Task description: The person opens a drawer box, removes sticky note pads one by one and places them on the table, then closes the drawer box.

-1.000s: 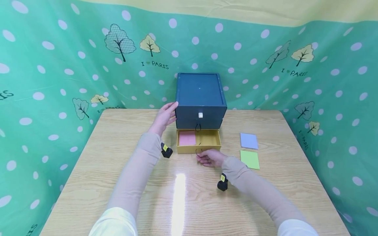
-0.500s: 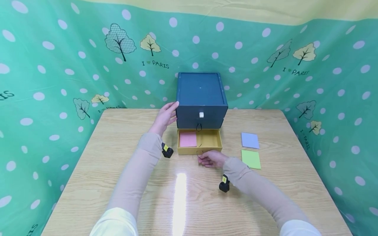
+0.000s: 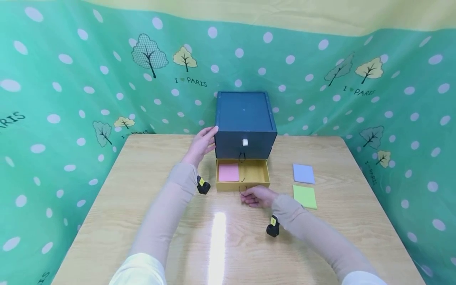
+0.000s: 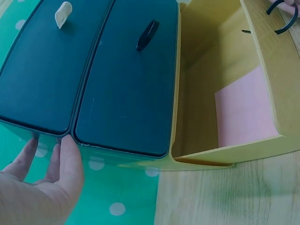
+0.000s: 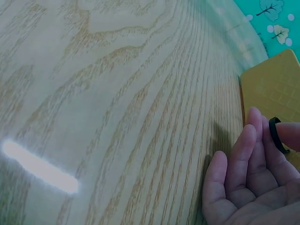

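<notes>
A dark blue drawer cabinet (image 3: 246,113) stands at the back of the table. Its bottom yellow drawer (image 3: 261,170) is pulled out and holds a pink pad of sticky notes (image 3: 228,172) on its left side. My right hand (image 3: 259,197) is at the drawer's front and pinches its black loop handle (image 5: 274,133) between thumb and fingers. Against the cabinet's left side, near its front edge, rests my left hand (image 3: 202,145), its fingers fairly straight. The left wrist view shows those fingertips (image 4: 68,145) touching the cabinet's side.
To the right lie a blue sticky-note pad (image 3: 304,174) and a green one (image 3: 305,196) on the wooden table (image 3: 153,190). The upper drawers are shut, one with a white knob (image 3: 245,142), one with a black loop (image 3: 242,157). Green dotted cloth (image 3: 199,47) hangs around the table.
The yellow drawer has come out slightly further toward me with my right hand at its loop. My left hand stays on the cabinet's side. The head view has shifted a little.
</notes>
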Motion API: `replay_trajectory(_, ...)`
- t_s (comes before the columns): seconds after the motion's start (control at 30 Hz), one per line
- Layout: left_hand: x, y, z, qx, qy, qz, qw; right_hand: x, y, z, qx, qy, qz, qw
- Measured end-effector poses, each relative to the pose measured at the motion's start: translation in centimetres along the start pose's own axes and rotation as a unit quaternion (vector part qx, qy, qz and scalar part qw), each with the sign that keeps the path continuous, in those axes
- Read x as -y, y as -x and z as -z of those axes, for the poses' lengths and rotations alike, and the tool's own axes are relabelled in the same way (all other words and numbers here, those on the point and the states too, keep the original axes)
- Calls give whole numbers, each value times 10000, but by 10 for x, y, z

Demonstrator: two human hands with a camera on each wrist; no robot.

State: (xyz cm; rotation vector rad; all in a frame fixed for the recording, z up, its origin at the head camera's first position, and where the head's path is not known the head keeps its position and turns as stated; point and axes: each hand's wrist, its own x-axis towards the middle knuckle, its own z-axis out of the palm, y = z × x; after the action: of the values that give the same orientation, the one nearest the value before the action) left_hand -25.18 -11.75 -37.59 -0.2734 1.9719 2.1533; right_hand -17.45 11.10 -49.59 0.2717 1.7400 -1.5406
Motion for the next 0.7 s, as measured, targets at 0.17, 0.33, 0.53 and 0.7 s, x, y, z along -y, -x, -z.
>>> replay_trajectory(0.17,6,3,-1,-15,-2,107,9999,-7,3,0,54,11,-59,10000)
replay_trajectory(0.33,8,4,-1,-49,30,119,9999,-9,4,-1,27,13,3,10000)
replay_trajectory(0.53,6,2,-1,-63,39,27,10000,-8,1,1,11,82,95,9999)
replay_trajectory(0.7,4,1,0,-116,85,1,9999,-5,-1,-1,15,301,141,9994)
